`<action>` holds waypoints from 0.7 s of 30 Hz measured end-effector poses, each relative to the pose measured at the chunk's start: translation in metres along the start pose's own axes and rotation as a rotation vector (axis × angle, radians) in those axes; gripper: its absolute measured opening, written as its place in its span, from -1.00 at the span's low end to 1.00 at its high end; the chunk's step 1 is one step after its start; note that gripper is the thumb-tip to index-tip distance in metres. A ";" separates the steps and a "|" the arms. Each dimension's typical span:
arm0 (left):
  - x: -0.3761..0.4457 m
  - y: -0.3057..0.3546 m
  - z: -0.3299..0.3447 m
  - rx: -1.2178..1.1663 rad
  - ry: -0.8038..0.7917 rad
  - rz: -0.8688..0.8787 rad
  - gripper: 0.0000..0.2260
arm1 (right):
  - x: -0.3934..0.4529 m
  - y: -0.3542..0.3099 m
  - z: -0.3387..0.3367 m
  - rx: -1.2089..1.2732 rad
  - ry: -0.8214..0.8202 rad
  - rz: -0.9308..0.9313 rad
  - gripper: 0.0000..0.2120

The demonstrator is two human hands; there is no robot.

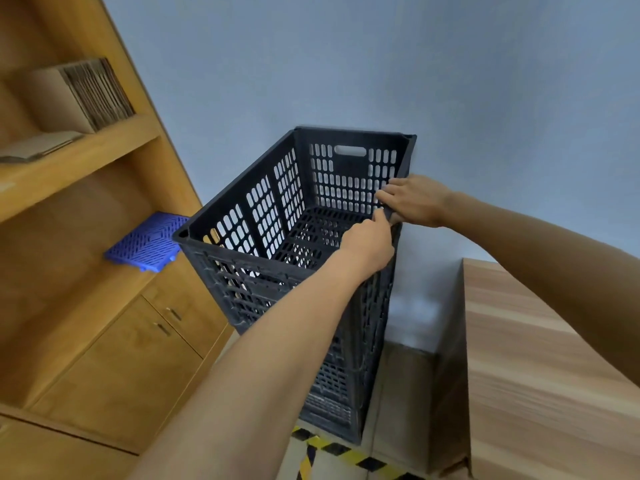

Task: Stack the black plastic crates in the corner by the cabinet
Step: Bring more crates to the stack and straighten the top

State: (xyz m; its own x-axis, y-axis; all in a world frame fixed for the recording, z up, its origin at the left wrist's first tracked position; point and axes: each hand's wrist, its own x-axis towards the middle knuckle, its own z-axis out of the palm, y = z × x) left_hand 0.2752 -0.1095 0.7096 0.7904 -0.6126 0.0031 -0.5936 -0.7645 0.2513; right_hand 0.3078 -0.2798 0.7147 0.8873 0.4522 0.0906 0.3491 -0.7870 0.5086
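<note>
A stack of black slotted plastic crates (349, 375) stands on the floor in the corner, between the wooden cabinet (104, 306) and the grey wall. The top black crate (263, 216) is open upward and empty. My left hand (367, 244) grips the right rim of this top crate, fingers curled over its edge. Just beyond it, my right hand (412, 200) holds the same rim, with the fingers hooked inside the crate wall. The lower crates are partly hidden by my left forearm.
The cabinet has open shelves with flattened cardboard (83, 95) and a blue plastic grid piece (145, 240), and shut doors below. A wooden desk (547, 368) stands close on the right. Black and yellow hazard tape (332, 448) marks the floor in front of the stack.
</note>
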 end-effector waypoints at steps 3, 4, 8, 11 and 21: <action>-0.004 -0.004 -0.001 0.032 -0.021 0.024 -0.62 | -0.004 -0.005 0.000 -0.022 0.091 -0.031 -0.60; -0.006 -0.006 -0.001 0.045 -0.026 0.029 -0.61 | -0.004 -0.006 0.001 -0.034 0.099 -0.036 -0.61; -0.012 -0.014 -0.002 0.065 -0.054 0.050 -0.65 | -0.003 -0.008 0.001 -0.092 0.085 -0.075 -0.61; -0.016 -0.020 -0.004 0.070 -0.074 0.072 -0.67 | -0.003 -0.012 -0.001 -0.122 0.104 -0.074 -0.54; -0.043 -0.029 -0.008 0.072 -0.178 0.144 -0.58 | -0.024 -0.045 -0.019 -0.156 0.114 0.005 -0.48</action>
State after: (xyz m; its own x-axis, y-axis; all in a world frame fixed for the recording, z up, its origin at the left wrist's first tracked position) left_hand 0.2595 -0.0597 0.7104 0.6614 -0.7372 -0.1382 -0.7126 -0.6751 0.1907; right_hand 0.2653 -0.2477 0.7060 0.8459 0.5001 0.1855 0.2859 -0.7186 0.6339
